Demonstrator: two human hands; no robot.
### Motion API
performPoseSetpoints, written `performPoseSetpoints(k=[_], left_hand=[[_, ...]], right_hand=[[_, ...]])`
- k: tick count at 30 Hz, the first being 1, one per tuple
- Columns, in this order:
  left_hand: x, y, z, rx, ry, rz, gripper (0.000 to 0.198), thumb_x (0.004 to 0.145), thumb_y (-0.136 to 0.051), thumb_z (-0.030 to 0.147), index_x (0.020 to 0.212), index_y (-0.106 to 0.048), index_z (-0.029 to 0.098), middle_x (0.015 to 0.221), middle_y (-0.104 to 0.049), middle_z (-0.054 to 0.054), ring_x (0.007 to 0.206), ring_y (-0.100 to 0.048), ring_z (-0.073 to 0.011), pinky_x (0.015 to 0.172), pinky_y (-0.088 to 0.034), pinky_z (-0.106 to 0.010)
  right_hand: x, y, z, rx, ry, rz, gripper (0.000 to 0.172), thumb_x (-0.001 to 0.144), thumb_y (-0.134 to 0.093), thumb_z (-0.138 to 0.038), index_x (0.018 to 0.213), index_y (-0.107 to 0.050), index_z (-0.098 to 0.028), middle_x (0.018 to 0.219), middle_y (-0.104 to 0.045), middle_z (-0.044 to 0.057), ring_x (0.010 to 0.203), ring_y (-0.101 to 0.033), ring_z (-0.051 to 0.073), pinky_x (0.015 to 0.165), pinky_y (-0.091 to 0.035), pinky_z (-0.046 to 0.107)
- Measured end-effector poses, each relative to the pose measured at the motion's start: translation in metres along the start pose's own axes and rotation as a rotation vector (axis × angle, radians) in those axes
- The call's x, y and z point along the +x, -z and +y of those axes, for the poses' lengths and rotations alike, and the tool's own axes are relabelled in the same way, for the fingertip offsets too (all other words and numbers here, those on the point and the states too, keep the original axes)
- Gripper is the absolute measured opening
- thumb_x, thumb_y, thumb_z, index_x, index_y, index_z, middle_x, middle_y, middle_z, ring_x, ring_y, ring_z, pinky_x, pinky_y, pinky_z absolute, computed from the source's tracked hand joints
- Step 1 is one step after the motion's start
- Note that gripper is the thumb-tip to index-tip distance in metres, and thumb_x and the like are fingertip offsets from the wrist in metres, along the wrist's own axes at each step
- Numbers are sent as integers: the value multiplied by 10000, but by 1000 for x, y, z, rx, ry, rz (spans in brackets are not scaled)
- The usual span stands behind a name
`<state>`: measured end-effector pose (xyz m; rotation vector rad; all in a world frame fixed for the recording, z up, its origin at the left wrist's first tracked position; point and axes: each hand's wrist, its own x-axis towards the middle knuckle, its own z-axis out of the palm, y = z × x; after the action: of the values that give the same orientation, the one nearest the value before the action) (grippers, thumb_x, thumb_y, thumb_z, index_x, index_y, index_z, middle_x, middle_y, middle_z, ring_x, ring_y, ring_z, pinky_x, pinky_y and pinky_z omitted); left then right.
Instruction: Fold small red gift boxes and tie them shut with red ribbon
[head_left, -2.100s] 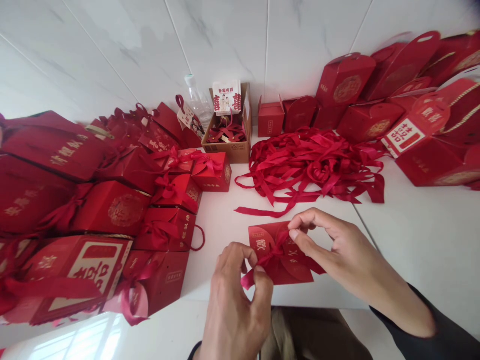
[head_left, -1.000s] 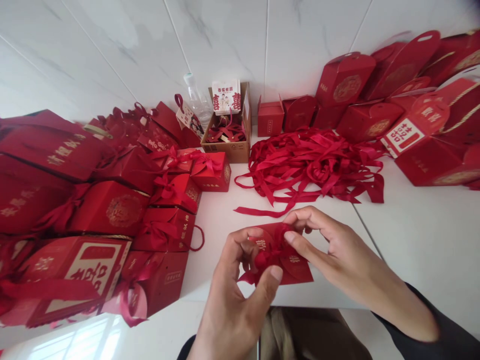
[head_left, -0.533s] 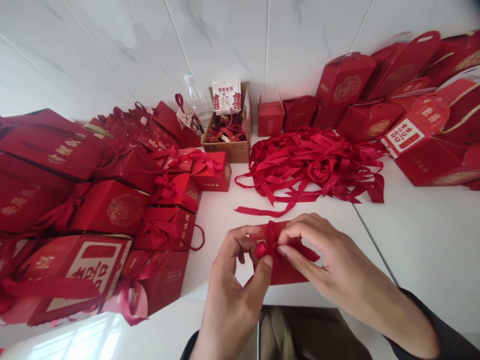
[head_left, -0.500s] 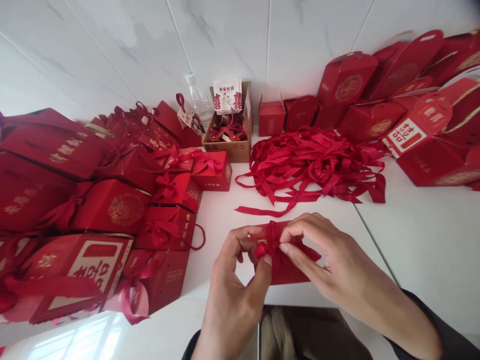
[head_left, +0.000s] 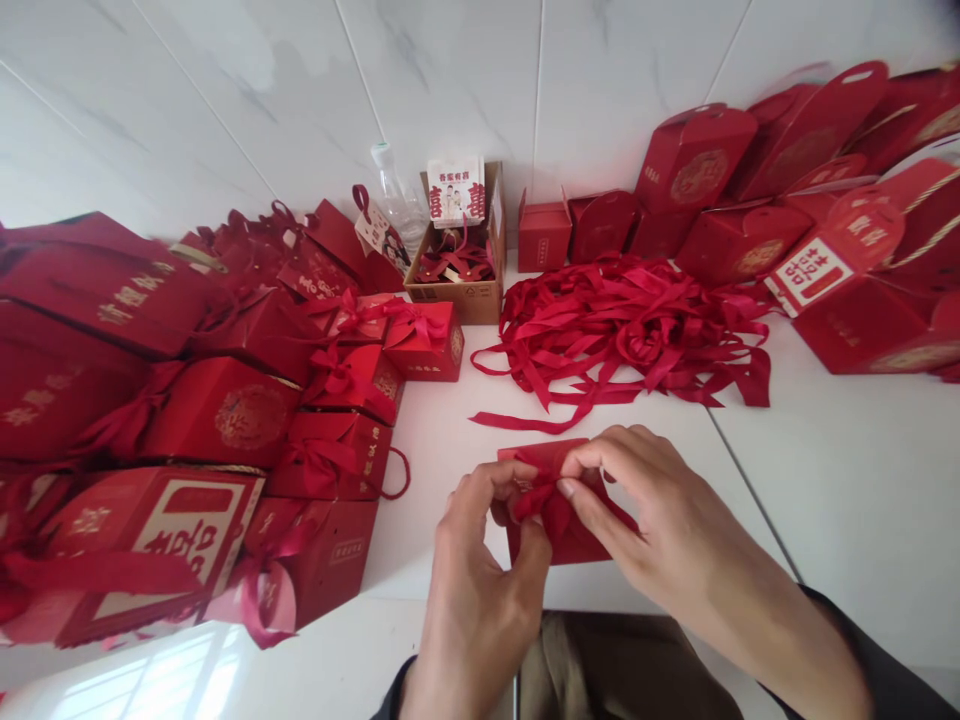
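A small red gift box stands on the white table close to my body. Red ribbon is gathered in a bow over its top. My left hand pinches the bow's left side between thumb and fingers. From the right, my right hand pinches the ribbon near the knot with thumb and forefinger. Fingers partly cover the knot and the gold print on the lid. A ribbon tail lies toward the box's right front corner.
Behind the box lies a heap of loose red ribbons. Bow-tied red boxes crowd the left. A cardboard box and a clear bottle stand against the tiled wall. More red boxes stand at the right rear.
My left hand has shifted slightly right and its fingers have closed in on the bow. The right hand keeps its pinch almost in place. The box has turned slightly.
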<state>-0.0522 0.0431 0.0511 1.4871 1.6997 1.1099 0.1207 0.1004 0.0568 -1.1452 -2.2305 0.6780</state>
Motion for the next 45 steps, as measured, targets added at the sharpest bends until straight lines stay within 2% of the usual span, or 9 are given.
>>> performPoseSetpoints(k=[10,13,16,21,29,36,39,42,45], left_hand=[[-4,3,4,-16,-23,-5,307,879,-573,85,1110,-642,275,947,-703,14,864,-613,-164,797,-507,-285],[-5,6,5,-41,-17,-38,232,964,-545,172,1144,-646,277,1031,-714,-9,933,-627,-177,818,-511,-300],[-3,7,7,-59,18,-23,172,1037,-490,274,1036,-662,273,980,-706,-7,919,-623,-182,801,-498,-313],[3,0,8,51,-17,-83,87,959,-594,219,996,-664,255,920,-678,-4,861,-616,-197,812,-476,-365],[5,-10,5,118,-95,66,138,907,-581,114,874,-614,244,819,-627,14,775,-596,-186,753,-461,-353],[4,-3,7,49,-83,-54,140,972,-544,159,995,-627,270,915,-681,23,846,-639,-181,821,-482,-371],[7,-3,8,64,-82,-75,126,947,-574,143,942,-628,257,874,-679,28,806,-629,-174,817,-477,-372],[8,-6,8,120,-123,-41,148,900,-588,99,883,-600,245,815,-661,35,754,-607,-169,778,-468,-359],[8,-10,5,193,-181,66,158,902,-576,91,910,-586,248,820,-652,31,749,-601,-174,744,-460,-350]], right_hand=[[1,5,3,23,-51,23,131,943,-514,-146,892,-543,-262,862,-651,14,805,-631,230,720,-507,390],[-1,4,2,101,-71,16,120,948,-518,-175,891,-562,-270,845,-640,-5,785,-636,213,704,-497,370],[-2,4,0,132,-72,44,118,961,-523,-193,889,-563,-277,847,-633,-15,784,-634,206,707,-484,364],[0,8,-3,125,-49,-21,136,943,-516,-151,884,-550,-270,874,-647,-5,824,-655,203,703,-508,343],[-3,11,1,164,-42,-25,125,1045,-536,-202,1070,-585,-314,1036,-664,-21,967,-664,171,805,-531,303],[0,11,0,144,-46,-21,132,1013,-536,-167,968,-583,-281,931,-654,-14,837,-666,170,641,-512,275],[0,10,-2,147,-54,-29,122,1017,-517,-181,972,-581,-276,938,-644,-5,825,-660,167,584,-492,265],[-3,10,-2,157,-63,-45,121,1027,-500,-193,975,-571,-277,948,-628,-10,823,-651,154,632,-518,259],[-5,10,-2,171,-62,-60,124,1025,-503,-183,997,-566,-286,953,-637,-23,826,-656,141,673,-533,249]])
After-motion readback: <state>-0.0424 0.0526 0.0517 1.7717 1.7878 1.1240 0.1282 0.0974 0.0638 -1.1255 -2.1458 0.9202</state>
